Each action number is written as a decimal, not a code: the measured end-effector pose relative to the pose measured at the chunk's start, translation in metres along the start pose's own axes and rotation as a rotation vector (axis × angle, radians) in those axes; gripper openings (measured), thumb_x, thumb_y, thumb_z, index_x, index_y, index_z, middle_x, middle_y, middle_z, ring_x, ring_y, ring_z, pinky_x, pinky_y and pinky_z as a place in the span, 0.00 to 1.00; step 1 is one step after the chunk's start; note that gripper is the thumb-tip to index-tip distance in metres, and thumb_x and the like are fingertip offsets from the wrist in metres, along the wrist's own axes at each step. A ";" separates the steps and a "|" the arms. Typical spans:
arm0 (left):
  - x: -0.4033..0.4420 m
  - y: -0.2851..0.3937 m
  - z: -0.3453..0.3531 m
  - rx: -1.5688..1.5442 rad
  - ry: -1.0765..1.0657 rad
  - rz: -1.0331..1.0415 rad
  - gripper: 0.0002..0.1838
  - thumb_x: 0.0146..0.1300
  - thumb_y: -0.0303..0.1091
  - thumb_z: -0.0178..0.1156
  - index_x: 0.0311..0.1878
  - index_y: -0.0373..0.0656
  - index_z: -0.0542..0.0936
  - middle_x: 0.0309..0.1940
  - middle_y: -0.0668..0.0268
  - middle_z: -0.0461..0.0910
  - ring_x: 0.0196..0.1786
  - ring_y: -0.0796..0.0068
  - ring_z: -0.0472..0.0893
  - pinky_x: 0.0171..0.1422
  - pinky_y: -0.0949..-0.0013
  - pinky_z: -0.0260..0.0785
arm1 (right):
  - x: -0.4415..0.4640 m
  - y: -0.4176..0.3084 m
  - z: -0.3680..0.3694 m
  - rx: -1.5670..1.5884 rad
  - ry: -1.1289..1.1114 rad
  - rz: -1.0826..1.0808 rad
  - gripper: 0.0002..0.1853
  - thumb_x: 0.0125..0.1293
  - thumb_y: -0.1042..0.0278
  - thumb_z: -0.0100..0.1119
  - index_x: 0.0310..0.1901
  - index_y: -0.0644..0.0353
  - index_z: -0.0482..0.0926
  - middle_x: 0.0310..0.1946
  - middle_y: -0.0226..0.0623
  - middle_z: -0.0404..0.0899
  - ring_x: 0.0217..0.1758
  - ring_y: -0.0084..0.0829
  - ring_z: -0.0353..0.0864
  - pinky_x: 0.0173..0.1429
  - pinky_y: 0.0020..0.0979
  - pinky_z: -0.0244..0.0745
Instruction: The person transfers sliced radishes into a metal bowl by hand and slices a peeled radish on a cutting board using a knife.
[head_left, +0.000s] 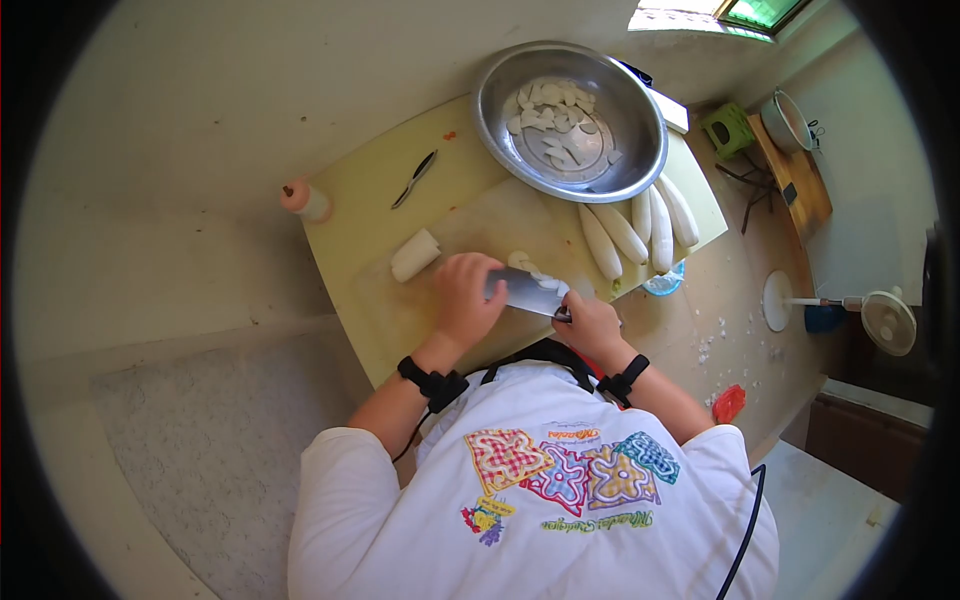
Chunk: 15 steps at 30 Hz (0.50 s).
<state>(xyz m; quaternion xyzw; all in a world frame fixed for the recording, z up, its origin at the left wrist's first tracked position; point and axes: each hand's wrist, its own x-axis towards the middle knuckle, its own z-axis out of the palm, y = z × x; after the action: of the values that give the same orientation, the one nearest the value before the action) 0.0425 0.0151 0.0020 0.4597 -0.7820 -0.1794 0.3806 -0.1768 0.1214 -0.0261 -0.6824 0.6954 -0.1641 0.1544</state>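
My right hand (592,326) grips the handle of a cleaver (525,291), its broad blade pointing left. White slices (548,283) lie on or against the blade near the handle, with another slice (519,259) just behind it. At the blade's far end is my left hand (468,297), fingers curled and thumb against the metal; whatever lies beneath its palm is hidden. Behind that hand rests a cut length of white radish (415,255) on the cutting board (480,225). Several long white radishes (622,235) lie side by side at the right.
A large metal basin (490,135) holding white slices stands at the back. A small knife or peeler (414,180) lies left of it, and a pink-topped bottle (305,199) stands at the table's (350,215) left edge. Scraps, a red bag (729,404) and a fan (888,322) are to the right.
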 end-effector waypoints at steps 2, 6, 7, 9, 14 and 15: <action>0.011 0.003 0.009 0.057 -0.622 0.089 0.19 0.58 0.41 0.66 0.53 0.48 0.79 0.53 0.60 0.78 0.58 0.57 0.73 0.64 0.54 0.60 | 0.000 0.000 0.001 0.000 0.008 -0.022 0.12 0.54 0.62 0.66 0.34 0.56 0.73 0.22 0.41 0.80 0.28 0.45 0.82 0.33 0.46 0.76; 0.019 0.009 0.033 0.202 -0.878 0.128 0.22 0.57 0.47 0.67 0.54 0.52 0.81 0.56 0.63 0.78 0.60 0.57 0.73 0.65 0.54 0.59 | -0.001 -0.003 -0.003 -0.001 0.027 -0.101 0.12 0.53 0.63 0.66 0.32 0.56 0.72 0.22 0.41 0.79 0.27 0.45 0.82 0.33 0.45 0.76; 0.021 0.009 0.039 0.222 -0.927 0.107 0.24 0.58 0.49 0.65 0.56 0.52 0.80 0.56 0.63 0.78 0.61 0.57 0.72 0.65 0.52 0.59 | -0.002 -0.004 -0.004 0.002 0.034 -0.139 0.12 0.52 0.63 0.66 0.32 0.56 0.72 0.22 0.41 0.78 0.27 0.45 0.82 0.33 0.44 0.76; 0.028 0.010 0.048 0.241 -0.977 0.090 0.26 0.60 0.52 0.64 0.59 0.52 0.79 0.57 0.63 0.78 0.62 0.57 0.72 0.65 0.49 0.59 | -0.003 -0.002 0.003 0.008 0.049 -0.161 0.13 0.52 0.63 0.67 0.32 0.56 0.72 0.21 0.40 0.78 0.27 0.45 0.81 0.32 0.44 0.75; 0.032 -0.002 0.063 0.338 -1.289 0.034 0.35 0.69 0.63 0.48 0.73 0.55 0.66 0.74 0.57 0.63 0.76 0.51 0.60 0.74 0.32 0.48 | -0.007 -0.007 0.000 -0.029 0.014 -0.200 0.13 0.51 0.62 0.67 0.33 0.55 0.73 0.23 0.39 0.80 0.28 0.43 0.82 0.33 0.43 0.76; 0.034 -0.006 0.064 0.339 -1.290 0.038 0.35 0.69 0.63 0.48 0.73 0.55 0.66 0.74 0.57 0.63 0.76 0.51 0.60 0.74 0.32 0.48 | -0.008 -0.009 -0.003 -0.031 0.015 -0.222 0.13 0.51 0.62 0.67 0.33 0.55 0.73 0.23 0.38 0.79 0.28 0.43 0.82 0.33 0.42 0.76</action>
<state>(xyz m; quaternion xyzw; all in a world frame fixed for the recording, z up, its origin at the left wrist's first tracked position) -0.0126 -0.0210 -0.0288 0.2997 -0.8783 -0.2865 -0.2379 -0.1695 0.1290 -0.0192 -0.7561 0.6193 -0.1746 0.1195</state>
